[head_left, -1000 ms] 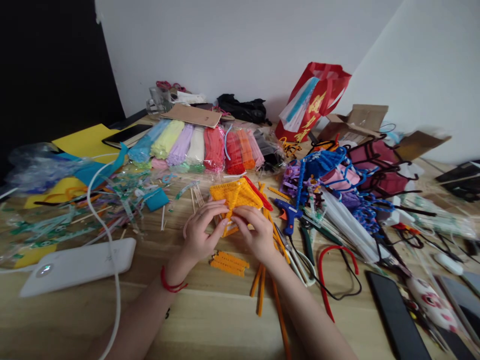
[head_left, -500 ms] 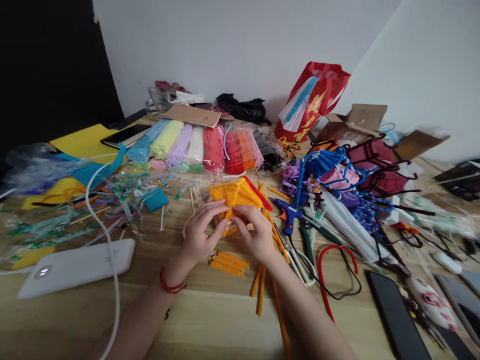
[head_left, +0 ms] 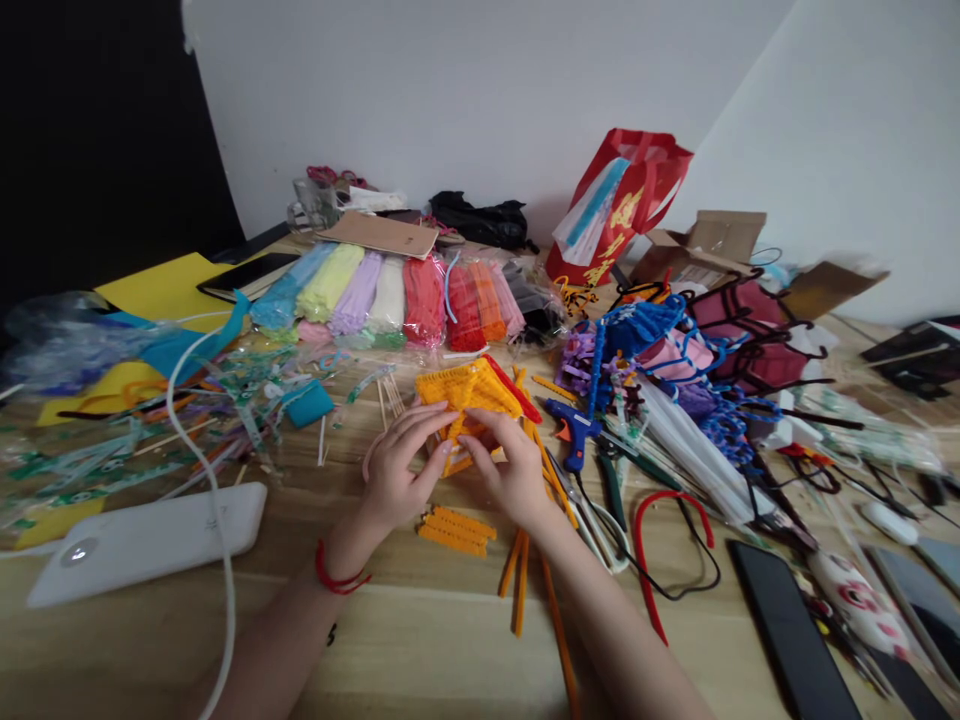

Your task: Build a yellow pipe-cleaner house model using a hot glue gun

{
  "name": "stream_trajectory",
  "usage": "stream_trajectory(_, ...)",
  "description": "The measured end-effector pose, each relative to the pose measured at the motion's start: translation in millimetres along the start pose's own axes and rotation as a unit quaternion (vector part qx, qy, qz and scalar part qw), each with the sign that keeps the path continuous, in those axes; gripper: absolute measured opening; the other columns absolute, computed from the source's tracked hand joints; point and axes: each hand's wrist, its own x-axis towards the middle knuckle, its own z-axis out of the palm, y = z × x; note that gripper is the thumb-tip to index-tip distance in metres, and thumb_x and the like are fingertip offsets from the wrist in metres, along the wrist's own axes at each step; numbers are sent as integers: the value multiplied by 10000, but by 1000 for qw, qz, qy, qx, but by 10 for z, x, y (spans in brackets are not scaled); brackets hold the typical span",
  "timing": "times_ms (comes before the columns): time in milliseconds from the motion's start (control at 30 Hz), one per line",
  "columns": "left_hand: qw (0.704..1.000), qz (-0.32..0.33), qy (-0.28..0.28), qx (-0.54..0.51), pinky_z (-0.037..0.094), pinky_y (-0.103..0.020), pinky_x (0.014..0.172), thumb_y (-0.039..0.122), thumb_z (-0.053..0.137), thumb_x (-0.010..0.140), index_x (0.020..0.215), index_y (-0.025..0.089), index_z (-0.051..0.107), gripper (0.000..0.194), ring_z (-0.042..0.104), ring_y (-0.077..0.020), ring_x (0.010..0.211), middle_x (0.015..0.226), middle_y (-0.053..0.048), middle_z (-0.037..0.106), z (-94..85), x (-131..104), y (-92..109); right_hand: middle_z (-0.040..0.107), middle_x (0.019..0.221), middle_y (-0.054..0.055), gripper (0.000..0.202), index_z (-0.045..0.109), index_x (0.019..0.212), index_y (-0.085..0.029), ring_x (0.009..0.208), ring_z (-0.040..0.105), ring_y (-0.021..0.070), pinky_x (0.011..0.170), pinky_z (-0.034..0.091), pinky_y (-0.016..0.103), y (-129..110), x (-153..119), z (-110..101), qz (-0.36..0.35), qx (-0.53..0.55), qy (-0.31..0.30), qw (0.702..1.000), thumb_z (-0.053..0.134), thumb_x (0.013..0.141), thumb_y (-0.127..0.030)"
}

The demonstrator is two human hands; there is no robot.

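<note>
As left hand point(head_left: 403, 468) holds orange piece point(head_left: 466, 384), right hand point(head_left: 514, 466) too, each grip part-curled

At the middle of the table point(head_left: 420, 650), a craft piece point(head_left: 471, 382) sits in the left hand point(head_left: 405, 468) and right hand point(head_left: 512, 462), with a flat panel point(head_left: 456, 531) before it and a glue gun point(head_left: 576, 432) to its right. A power bank point(head_left: 150, 540) lies toward the near left corner, a phone point(head_left: 787, 625) toward the near right. Behind, toward the far edge, wrapped bundles point(head_left: 390, 297) lie left of a standing carrier bag point(head_left: 637, 215).

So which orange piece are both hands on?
The large, ridged piece, held between the left hand and right hand; the small, flat piece lies apart, nearer the wearer.
</note>
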Motion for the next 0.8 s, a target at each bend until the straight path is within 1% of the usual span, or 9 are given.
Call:
stream_trajectory(133,1000,-6,0,3,425,-452,1060,155,565,862,1188,250,575,340,571,-223,1165,1202,-67,635,-6,9,6,686,965,66,241,590,1144,-229,759,648,169,726,551,316,-19,9,-4,-7,-1,4,1000,553,907,-251)
stream_trajectory(300,1000,-10,-2,16,424,-455,1061,173,557,867,1193,244,567,334,569,-230,1168,1219,-73,629,3,-2,11,687,949,63,251,577,1146,-223,722,648,161,689,553,302,-35,9,4,7,13,2,1000,557,899,-256)
stream_trajectory(400,1000,-16,10,2,415,-445,1074,164,567,861,1214,247,558,362,575,-218,1160,1217,-65,632,15,-11,15,683,955,62,273,558,1169,-221,698,644,153,665,551,289,-24,0,13,16,21,-2,1000,560,899,-261)
stream_trajectory(500,1000,-16,19,-3,404,-443,1084,155,570,860,1262,252,529,416,579,-209,1152,1219,-61,634,24,-15,14,678,970,66,267,558,1168,-222,746,651,164,691,550,296,-11,-1,9,11,13,-9,1000,558,904,-262)
stream_trajectory(667,1000,-9,3,5,420,-435,1065,163,561,868,1240,255,550,384,570,-216,1161,1216,-63,631,14,-5,0,674,954,63,218,576,1128,-225,781,651,174,720,548,306,-24,17,-15,6,-2,-14,1000,550,914,-261)
stream_trajectory(800,1000,-11,-9,25,425,-445,1056,180,544,878,1252,253,530,381,567,-228,1163,1206,-69,634,6,-1,1,674,947,61,179,584,1088,-229,791,647,178,721,547,312,-48,25,-16,4,-4,-11,1000,546,914,-254)
